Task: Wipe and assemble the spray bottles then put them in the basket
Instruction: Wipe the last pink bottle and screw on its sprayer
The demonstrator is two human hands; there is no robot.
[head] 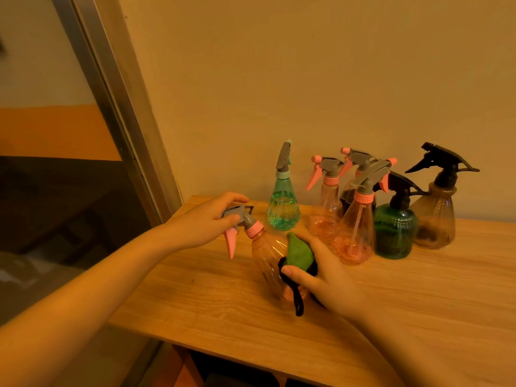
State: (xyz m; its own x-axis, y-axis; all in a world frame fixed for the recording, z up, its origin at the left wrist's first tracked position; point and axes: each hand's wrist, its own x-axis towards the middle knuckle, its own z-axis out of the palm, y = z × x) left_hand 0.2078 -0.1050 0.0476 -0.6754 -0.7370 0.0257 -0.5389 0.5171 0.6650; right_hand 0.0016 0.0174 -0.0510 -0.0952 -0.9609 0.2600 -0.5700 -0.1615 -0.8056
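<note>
Tilted over the table [212, 311], the pink bottle [268, 261] is steadied by the left hand [208, 222] gripping its sprayer [240, 216] while the right hand [321, 277] clenches the cloth [298, 254] against it (basket unseen); advise firm, overlapping strokes.

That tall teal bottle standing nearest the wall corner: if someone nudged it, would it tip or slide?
The teal bottle probably tips easily: it is tall with a narrow neck and a grey sprayer on top. It looks like thin clear plastic and seems empty, so likely light. On the smooth wooden table a low push might slide it instead.
</note>
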